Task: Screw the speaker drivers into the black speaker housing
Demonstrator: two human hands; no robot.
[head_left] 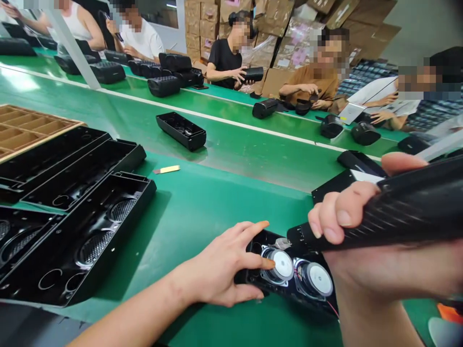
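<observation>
A black speaker housing (253, 277) with two round silver speaker drivers (282, 264) lies on the green table in front of me. My left hand (224, 265) rests on its left end, fingers spread, one fingertip touching the left driver. My right hand (347, 217) is wrapped around a black electric screwdriver (405, 212), held slanted, its tip down over the housing near the drivers.
Several empty black speaker shells (90, 226) are stacked at my left, with a cardboard divider tray (25, 127) behind them. A lone shell (181, 130) and a small yellow strip (166, 169) lie on the green belt (235, 144). Several people sit working on the far side.
</observation>
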